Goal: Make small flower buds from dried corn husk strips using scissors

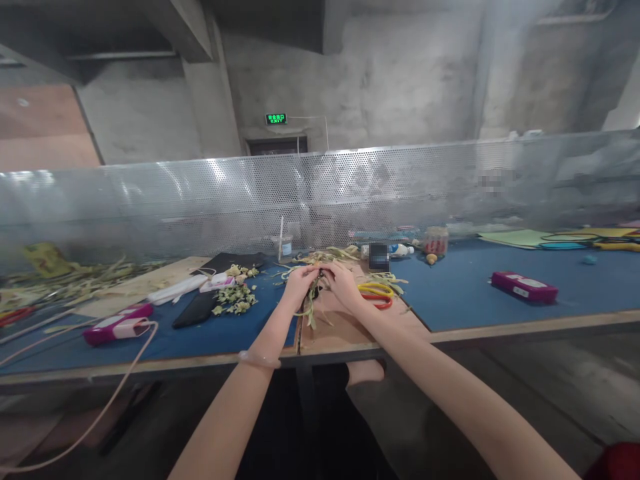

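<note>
Hands meet at the centre of the frame: the left hand [299, 280] and the right hand [344, 281] touch at the fingertips. The fingers of both are curled shut on a bunch of green stems [313, 308], whose loose ends trail down onto a brown board [340, 330] on the blue table [465, 297]. Yellow-and-orange scissors [376, 294] lie just right of the right hand. A heap of pale buds [235, 297] sits to the left, and a purple case [523, 287] lies well off at right.
</note>
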A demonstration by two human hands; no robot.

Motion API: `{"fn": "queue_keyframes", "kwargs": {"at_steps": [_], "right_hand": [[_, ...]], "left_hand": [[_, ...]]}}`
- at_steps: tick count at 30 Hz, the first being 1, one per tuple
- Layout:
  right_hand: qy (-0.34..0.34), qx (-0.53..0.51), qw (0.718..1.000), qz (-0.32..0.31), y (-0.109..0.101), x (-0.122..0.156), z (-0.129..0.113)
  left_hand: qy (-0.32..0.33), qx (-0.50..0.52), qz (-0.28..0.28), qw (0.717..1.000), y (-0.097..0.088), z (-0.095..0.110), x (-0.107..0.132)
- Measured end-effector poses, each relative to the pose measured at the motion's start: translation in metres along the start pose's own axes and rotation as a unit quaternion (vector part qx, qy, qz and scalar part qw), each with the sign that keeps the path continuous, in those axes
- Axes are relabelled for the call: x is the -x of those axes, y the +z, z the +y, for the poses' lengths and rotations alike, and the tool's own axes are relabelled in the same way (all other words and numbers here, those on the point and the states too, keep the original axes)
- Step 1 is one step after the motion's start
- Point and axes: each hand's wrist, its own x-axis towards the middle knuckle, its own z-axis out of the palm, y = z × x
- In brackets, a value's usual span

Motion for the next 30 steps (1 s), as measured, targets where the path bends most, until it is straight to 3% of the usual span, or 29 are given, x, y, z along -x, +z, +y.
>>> {"fn": "queue_keyframes", "kwargs": {"at_steps": [15,24,30], "right_hand": [[0.03,0.023,0.999,0.006,0.0,0.0,0.0],[0.03,0.049,0.998,-0.011,0.0,0.002,-0.001],[0.027,0.076,0.995,-0.059,0.002,0.002,0.002]], "left_hand": [[0.021,-0.016,-0.001,1.0,0.001,0.014,0.006],[0.024,-0.012,0.021,0.999,0.0,0.001,0.0],[0.02,-0.003,0.033,0.999,0.0,-0.001,-0.001]]}}
